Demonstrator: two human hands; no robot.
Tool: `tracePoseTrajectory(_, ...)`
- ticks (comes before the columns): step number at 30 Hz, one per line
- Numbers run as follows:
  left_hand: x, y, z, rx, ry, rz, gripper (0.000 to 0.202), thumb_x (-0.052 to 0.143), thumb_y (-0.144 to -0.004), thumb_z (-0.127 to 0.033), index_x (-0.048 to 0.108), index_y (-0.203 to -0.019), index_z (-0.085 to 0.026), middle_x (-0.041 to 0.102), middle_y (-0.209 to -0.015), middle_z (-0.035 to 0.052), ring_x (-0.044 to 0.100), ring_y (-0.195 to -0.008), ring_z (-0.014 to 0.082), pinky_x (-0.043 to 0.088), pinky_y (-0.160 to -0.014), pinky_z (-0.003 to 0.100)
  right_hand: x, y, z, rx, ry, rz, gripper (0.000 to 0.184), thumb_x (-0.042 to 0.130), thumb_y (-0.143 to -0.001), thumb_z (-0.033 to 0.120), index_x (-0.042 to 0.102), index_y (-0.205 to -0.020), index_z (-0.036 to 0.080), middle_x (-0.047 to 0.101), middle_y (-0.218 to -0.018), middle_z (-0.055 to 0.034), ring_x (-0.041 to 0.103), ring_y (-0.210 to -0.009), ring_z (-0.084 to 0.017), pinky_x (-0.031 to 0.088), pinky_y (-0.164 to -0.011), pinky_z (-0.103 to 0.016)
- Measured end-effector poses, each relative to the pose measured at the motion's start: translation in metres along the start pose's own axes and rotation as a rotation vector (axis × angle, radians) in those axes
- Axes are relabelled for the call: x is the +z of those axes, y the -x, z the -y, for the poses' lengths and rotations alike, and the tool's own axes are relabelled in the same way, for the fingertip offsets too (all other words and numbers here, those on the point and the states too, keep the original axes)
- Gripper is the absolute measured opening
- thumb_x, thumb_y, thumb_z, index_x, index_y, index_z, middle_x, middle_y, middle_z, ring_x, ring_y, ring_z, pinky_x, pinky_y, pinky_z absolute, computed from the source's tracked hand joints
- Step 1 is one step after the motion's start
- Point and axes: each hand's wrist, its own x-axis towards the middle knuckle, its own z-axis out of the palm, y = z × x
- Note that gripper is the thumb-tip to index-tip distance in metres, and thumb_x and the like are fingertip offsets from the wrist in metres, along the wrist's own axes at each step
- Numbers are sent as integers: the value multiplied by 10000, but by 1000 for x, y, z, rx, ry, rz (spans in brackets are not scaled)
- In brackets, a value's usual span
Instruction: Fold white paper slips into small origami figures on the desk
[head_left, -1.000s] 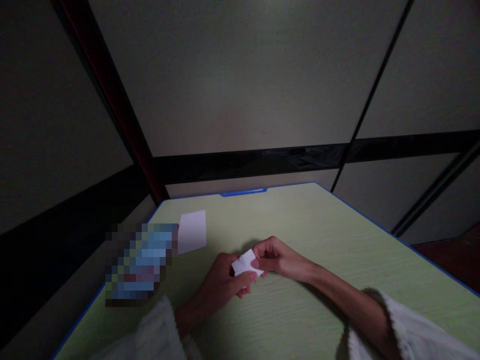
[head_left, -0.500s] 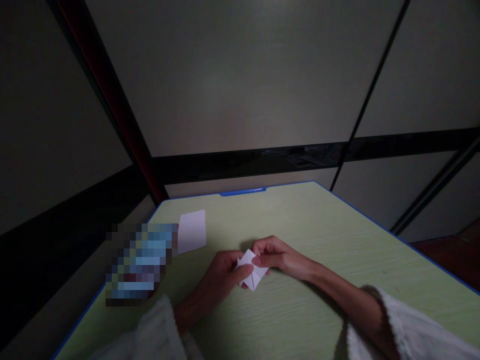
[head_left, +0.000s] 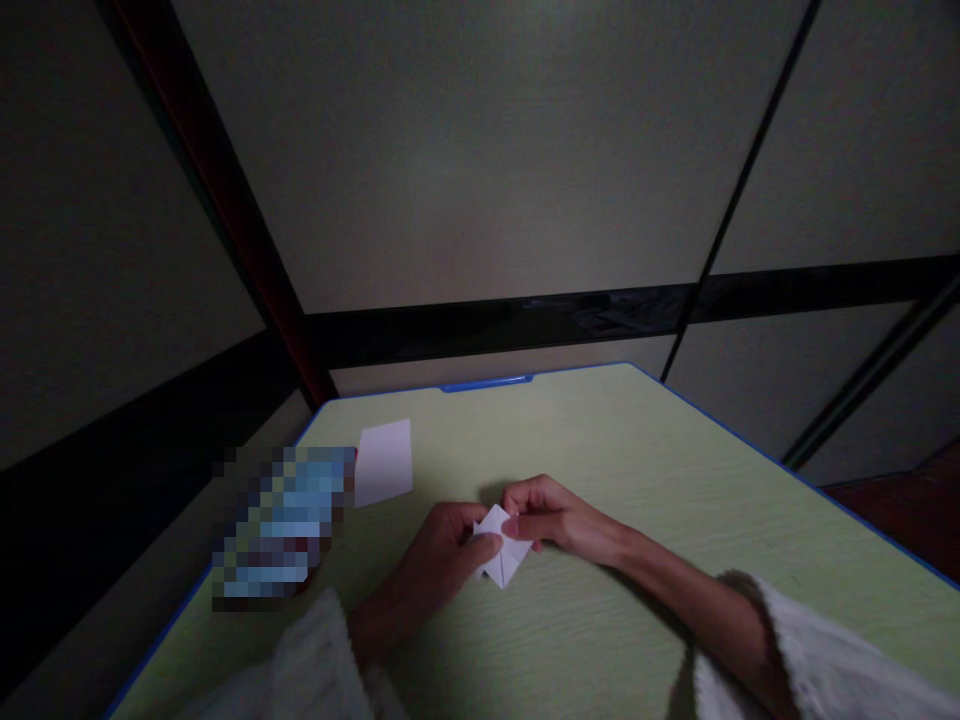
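A small piece of folded white paper (head_left: 507, 566) with crease lines is held between both hands, just over the table. On its left side my left hand (head_left: 442, 560) is closed on it, the thumb lying across the top face. My right hand (head_left: 559, 515) pinches the paper from the upper right, its thumb on the upper face and the fingers curled behind. The fingertips under the paper are mostly hidden.
The pale green table (head_left: 600, 440) has a blue edge and a blue handle (head_left: 487, 383) at the back. A flat white sheet of paper (head_left: 385, 462) lies to the left. Beside it is a pixelated object (head_left: 285, 530). Dark panelled doors (head_left: 487, 180) stand behind.
The folded paper has tilted slightly and shifted a little towards me. My left thumb has slid a bit to the left on it; both hands keep their hold.
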Motion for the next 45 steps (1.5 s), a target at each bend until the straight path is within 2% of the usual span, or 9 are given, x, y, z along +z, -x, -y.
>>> tracePoseTrajectory(12, 0, -2, -1, -10, 63, -5, 147, 424, -571, -158, 558, -559, -100, 457, -471, -31, 362, -453, 80, 243, -433, 191, 2, 1, 1, 4, 44, -16, 162, 523, -618, 213, 425, -523, 126, 388, -434, 63, 330, -389, -33, 226, -385, -167)
tracePoseTrajectory(16, -1, -3, 3, -13, 177, 17, 161, 459, -567, -216, 568, -580, -99, 481, -469, -23, 381, -450, 85, 258, -431, 190, 3, 1, 1, -4, 39, -21, 173, 522, -628, 225, 429, -522, 125, 392, -423, 62, 336, -382, -34, 223, -381, -166)
tracePoseTrajectory(20, 0, -1, 3, -51, 131, -3, 201, 503, -639, -280, 583, -691, -103, 544, -559, 0, 443, -517, 105, 297, -473, 198, 2, -1, 1, -6, 34, -68, 207, 552, -618, 267, 441, -523, 122, 406, -420, 58, 349, -376, -37, 233, -379, -166)
tracePoseTrajectory(24, 1, -1, 2, -18, 73, -17, 193, 523, -642, -282, 583, -587, -107, 539, -521, -7, 450, -496, 103, 301, -473, 199, 1, -2, 1, 3, -11, -74, 262, 579, -606, 334, 465, -531, 109, 434, -440, 44, 369, -391, -40, 256, -401, -173)
tracePoseTrajectory(29, 2, -1, 1, -39, 122, -28, 190, 550, -611, -278, 622, -621, -102, 537, -496, -14, 432, -469, 96, 286, -448, 190, 4, 1, 0, -41, -8, -94, 321, 607, -576, 390, 465, -515, 108, 416, -418, 54, 353, -392, -36, 242, -402, -172)
tracePoseTrajectory(33, 1, -1, -3, -52, 166, -77, 203, 545, -611, -292, 614, -568, -105, 537, -474, -12, 434, -456, 96, 293, -449, 191, 6, 0, 1, -42, -42, -116, 337, 584, -596, 417, 478, -516, 107, 467, -442, 35, 406, -408, -50, 294, -431, -186)
tracePoseTrajectory(36, -1, -2, -5, -54, 196, -176, 217, 549, -612, -306, 601, -540, -108, 516, -452, -23, 422, -441, 87, 300, -451, 189, 5, -2, 4, -114, -83, -234, 305, 553, -638, 399, 487, -558, 112, 505, -496, 21, 446, -458, -61, 338, -475, -198)
tracePoseTrajectory(39, -2, -4, -3, -87, 255, -292, 199, 579, -592, -309, 579, -541, -117, 528, -465, -27, 448, -454, 93, 344, -466, 195, 6, -3, 4, -198, -97, -324, 238, 609, -604, 327, 484, -611, 124, 501, -535, 33, 451, -492, -57, 345, -486, -188)
tracePoseTrajectory(45, -1, -6, -3, -143, 323, -338, 209, 600, -576, -306, 584, -606, -101, 562, -497, -2, 506, -455, 113, 424, -471, 235, 13, -2, -2, -151, -74, -286, 253, 679, -512, 238, 494, -639, 121, 501, -537, 42, 443, -473, -45, 343, -462, -173)
